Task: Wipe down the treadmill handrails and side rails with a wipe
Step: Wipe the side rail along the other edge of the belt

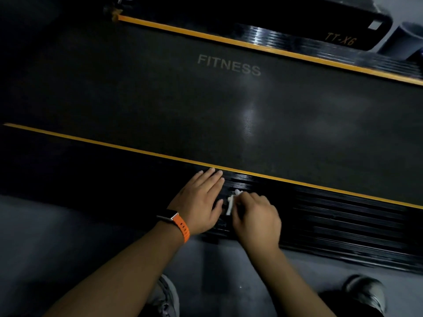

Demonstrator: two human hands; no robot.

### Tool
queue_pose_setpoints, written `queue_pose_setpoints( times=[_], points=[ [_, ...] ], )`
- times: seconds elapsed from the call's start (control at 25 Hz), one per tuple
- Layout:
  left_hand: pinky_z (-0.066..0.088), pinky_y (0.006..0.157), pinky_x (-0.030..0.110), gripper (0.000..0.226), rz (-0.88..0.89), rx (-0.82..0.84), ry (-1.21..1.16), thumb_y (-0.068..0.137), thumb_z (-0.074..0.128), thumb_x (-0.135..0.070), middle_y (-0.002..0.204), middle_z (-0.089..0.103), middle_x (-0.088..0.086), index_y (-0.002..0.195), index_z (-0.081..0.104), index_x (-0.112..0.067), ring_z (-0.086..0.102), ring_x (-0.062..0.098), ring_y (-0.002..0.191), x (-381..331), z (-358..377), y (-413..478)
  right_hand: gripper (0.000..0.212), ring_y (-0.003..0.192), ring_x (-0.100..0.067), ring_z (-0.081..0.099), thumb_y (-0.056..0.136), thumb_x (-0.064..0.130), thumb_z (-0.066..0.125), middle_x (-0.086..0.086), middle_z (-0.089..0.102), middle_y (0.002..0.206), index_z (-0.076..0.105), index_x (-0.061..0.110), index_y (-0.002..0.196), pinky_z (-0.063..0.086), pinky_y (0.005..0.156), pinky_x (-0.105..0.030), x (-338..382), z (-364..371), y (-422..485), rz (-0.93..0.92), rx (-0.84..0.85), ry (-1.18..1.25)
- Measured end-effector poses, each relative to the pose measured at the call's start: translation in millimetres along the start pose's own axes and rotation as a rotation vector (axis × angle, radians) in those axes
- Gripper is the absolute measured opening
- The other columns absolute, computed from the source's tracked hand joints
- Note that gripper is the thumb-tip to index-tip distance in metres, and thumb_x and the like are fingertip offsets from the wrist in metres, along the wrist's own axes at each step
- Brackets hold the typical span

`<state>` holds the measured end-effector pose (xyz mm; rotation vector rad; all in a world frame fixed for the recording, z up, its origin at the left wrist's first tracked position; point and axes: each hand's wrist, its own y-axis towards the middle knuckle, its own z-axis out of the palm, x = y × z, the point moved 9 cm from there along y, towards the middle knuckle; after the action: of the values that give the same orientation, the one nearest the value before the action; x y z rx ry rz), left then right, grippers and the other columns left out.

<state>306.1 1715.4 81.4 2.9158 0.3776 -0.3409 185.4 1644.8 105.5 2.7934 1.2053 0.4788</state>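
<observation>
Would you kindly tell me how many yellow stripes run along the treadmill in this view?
2. One yellow stripe edges the far side rail, beyond the FITNESS lettering; the other edges the near side rail, by the fingertips of the left hand. None seems hidden.

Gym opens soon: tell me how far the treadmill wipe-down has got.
Done: nothing visibly finished. In hand: the right hand holds a wipe on the near side rail, left hand flat beside it. Left: the far side rail; the handrails are out of view.
</observation>
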Motion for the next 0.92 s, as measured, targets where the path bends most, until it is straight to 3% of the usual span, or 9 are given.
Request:
queue_pose_setpoints(
  times=[0.16,0.36,0.52,0.72,0.92],
  points=[
    [0.026,0.125,0.043,0.061,-0.003,-0.006,-0.009,0.096,0.041,-0.039,0.156,0.048,0.012,0.144,0.056,-0.004,0.038,0.027,0.149,-0.5,-0.3,-0.4,0.009,0.069,-0.031,0.06,0.083,0.026,0.071,-0.003,0.062,0.073,0.065,0.019,0.083,0.048,0.053,-0.037,-46.3,-23.1,-11.4,0.157,-0.084,-0.008],
    [0.031,0.123,0.046,0.06,0.011,-0.007,-0.022,0.095,0.041,-0.038,0.154,0.05,0.014,0.142,0.058,-0.003,0.041,0.029,0.147,-2.1,-1.1,0.1,0.007,0.07,-0.026,0.059,0.088,0.028,0.066,0.001,0.062,0.075,0.066,0.021,0.085,0.044,0.055,-0.034,15.0,-2.1,-2.5,-0.018,-0.019,0.02],
    [0.028,0.125,0.044,0.061,0.0,-0.006,-0.019,0.095,0.042,-0.038,0.155,0.048,0.013,0.143,0.057,-0.004,0.039,0.027,0.148,-0.9,0.5,-0.8,0.009,0.07,-0.03,0.059,0.082,0.025,0.072,-0.002,0.062,0.074,0.064,0.019,0.083,0.048,0.054,-0.037,-45.5,-23.5,-15.3,0.187,-0.089,0.024],
    [0.025,0.126,0.042,0.06,0.011,0.008,-0.034,0.096,0.041,-0.038,0.156,0.047,0.013,0.144,0.056,-0.004,0.037,0.027,0.149,1.6,1.4,-1.4,0.008,0.071,-0.028,0.06,0.085,0.026,0.069,-0.001,0.063,0.076,0.066,0.019,0.087,0.044,0.057,-0.035,14.1,-0.9,-6.3,-0.007,-0.025,0.018],
    [0.016,0.128,0.039,0.057,0.011,0.076,-0.094,0.101,0.052,-0.036,0.163,0.038,0.009,0.15,0.049,-0.007,0.028,0.023,0.154,7.6,6.2,-0.7,0.013,0.07,-0.029,0.058,0.082,0.023,0.075,-0.002,0.059,0.075,0.062,0.019,0.084,0.044,0.055,-0.034,-52.1,-28.6,-32.1,0.145,-0.076,0.006]
  ],
)
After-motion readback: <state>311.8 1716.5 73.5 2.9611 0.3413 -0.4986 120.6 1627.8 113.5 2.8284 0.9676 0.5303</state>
